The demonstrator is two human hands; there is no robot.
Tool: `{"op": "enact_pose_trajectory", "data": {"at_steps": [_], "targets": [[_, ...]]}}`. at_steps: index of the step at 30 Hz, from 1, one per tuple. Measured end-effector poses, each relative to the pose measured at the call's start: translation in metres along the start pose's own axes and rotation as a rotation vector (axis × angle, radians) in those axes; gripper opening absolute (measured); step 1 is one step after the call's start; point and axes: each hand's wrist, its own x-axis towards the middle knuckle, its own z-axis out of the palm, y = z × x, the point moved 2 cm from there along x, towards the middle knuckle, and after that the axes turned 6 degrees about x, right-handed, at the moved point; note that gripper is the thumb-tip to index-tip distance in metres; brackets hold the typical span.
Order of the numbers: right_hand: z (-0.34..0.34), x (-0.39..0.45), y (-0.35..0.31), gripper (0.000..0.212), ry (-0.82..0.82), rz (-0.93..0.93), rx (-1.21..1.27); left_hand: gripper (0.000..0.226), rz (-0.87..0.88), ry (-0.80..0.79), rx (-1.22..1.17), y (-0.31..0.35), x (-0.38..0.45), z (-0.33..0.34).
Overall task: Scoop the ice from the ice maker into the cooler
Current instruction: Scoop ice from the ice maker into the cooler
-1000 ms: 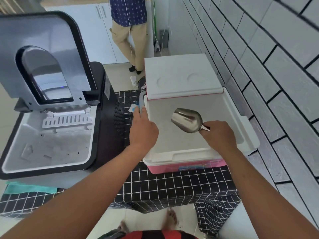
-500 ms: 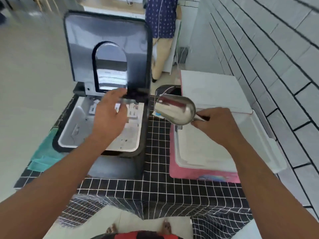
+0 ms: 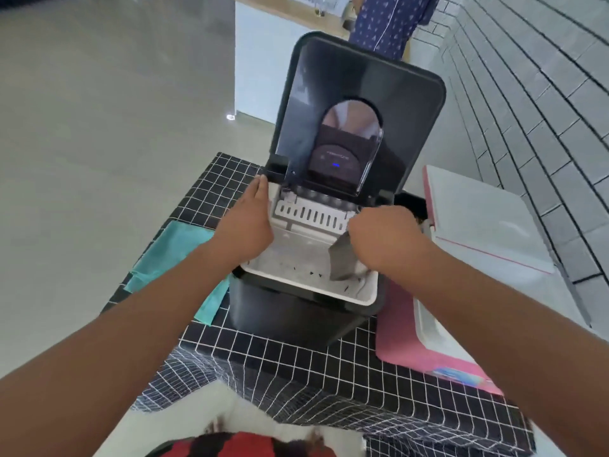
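I see the right hand [image 3: 384, 240] clenched around the metal scoop [image 3: 344, 258], which dips below it into the ice maker [image 3: 309, 291] bin. The left hand [image 3: 245, 222] lies flat, fingers straight, on the bin's left rim; the cooler [image 3: 461, 324] sits right of the scooping hand.

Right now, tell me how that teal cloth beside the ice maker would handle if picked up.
The teal cloth would probably go floppy, since it lies flat and creased. It looks thin, so likely light. One edge seems tucked beside the ice maker, so it may snag.

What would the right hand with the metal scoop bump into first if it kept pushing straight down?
Probably the white inner floor of the black ice maker. The right hand points the shiny metal scoop down into the bin, its tip already near or on the bottom; depth is unclear.
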Motion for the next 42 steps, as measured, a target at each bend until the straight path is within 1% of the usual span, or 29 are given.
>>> {"op": "enact_pose_trajectory", "data": {"at_steps": [2, 4, 6, 7, 9, 11, 12, 14, 17, 19, 20, 21, 22, 24, 26, 30, 33, 38, 42], "targets": [[-0.005, 0.016, -0.018, 0.014, -0.132, 0.033, -0.087, 0.080, 0.001, 0.037, -0.053, 0.000, -0.002, -0.001], [-0.003, 0.032, -0.033, 0.024, -0.233, 0.045, -0.156, 0.079, -0.001, 0.072, -0.082, 0.000, -0.005, -0.003], [0.002, 0.041, -0.039, 0.029, -0.305, 0.034, -0.160, 0.078, 0.007, 0.086, -0.083, 0.000, -0.007, -0.003], [0.004, 0.044, -0.039, 0.029, -0.312, 0.017, -0.144, 0.077, 0.014, 0.089, -0.084, 0.000, -0.007, -0.002], [0.003, 0.046, -0.033, 0.025, -0.265, -0.052, -0.106, 0.076, 0.019, 0.097, -0.080, 0.000, -0.007, -0.001], [0.007, 0.044, -0.026, 0.010, -0.266, -0.066, -0.080, 0.075, 0.030, 0.104, -0.079, 0.000, -0.007, -0.001], [0.011, 0.041, -0.025, 0.010, -0.260, -0.047, -0.070, 0.075, 0.043, 0.107, -0.077, 0.001, -0.007, -0.001], [0.018, 0.036, -0.027, 0.026, -0.208, -0.022, -0.068, 0.075, 0.058, 0.112, -0.059, 0.000, -0.007, -0.001], [0.027, 0.030, -0.028, 0.027, -0.211, -0.012, -0.035, 0.074, 0.056, 0.112, -0.051, 0.000, -0.007, -0.001], [0.028, 0.031, -0.024, 0.020, -0.226, -0.001, -0.009, 0.072, 0.050, 0.115, -0.064, 0.000, -0.007, -0.003], [0.030, 0.032, -0.021, 0.013, -0.250, 0.004, 0.011, 0.070, 0.057, 0.116, -0.051, -0.002, -0.008, -0.003], [0.032, 0.031, -0.017, 0.006, -0.271, 0.008, 0.040, 0.068, 0.071, 0.115, -0.009, -0.003, -0.010, -0.003], [0.035, 0.030, -0.014, 0.005, -0.277, 0.004, 0.071, 0.066, 0.090, 0.115, 0.045, -0.004, -0.012, -0.001], [0.043, 0.027, -0.013, 0.014, -0.231, -0.005, 0.100, 0.062, 0.112, 0.125, 0.080, -0.008, -0.017, 0.003], [0.047, 0.025, -0.014, 0.014, -0.182, -0.003, 0.112, 0.060, 0.106, 0.129, 0.052, -0.010, -0.018, 0.005], [0.045, 0.027, -0.014, 0.022, -0.202, 0.010, 0.140, 0.059, 0.099, 0.143, -0.004, -0.008, -0.018, 0.003], [0.044, 0.025, -0.016, 0.015, -0.212, 0.013, 0.152, 0.059, 0.083, 0.145, -0.045, -0.008, -0.020, 0.001], [0.048, 0.028, -0.035, 0.014, -0.268, -0.019, 0.333, 0.058, 0.081, 0.149, -0.084, -0.010, -0.021, -0.001], [0.051, 0.033, -0.039, 0.022, -0.285, 0.038, 0.508, 0.058, 0.086, 0.146, -0.096, -0.009, -0.022, -0.002]]}}
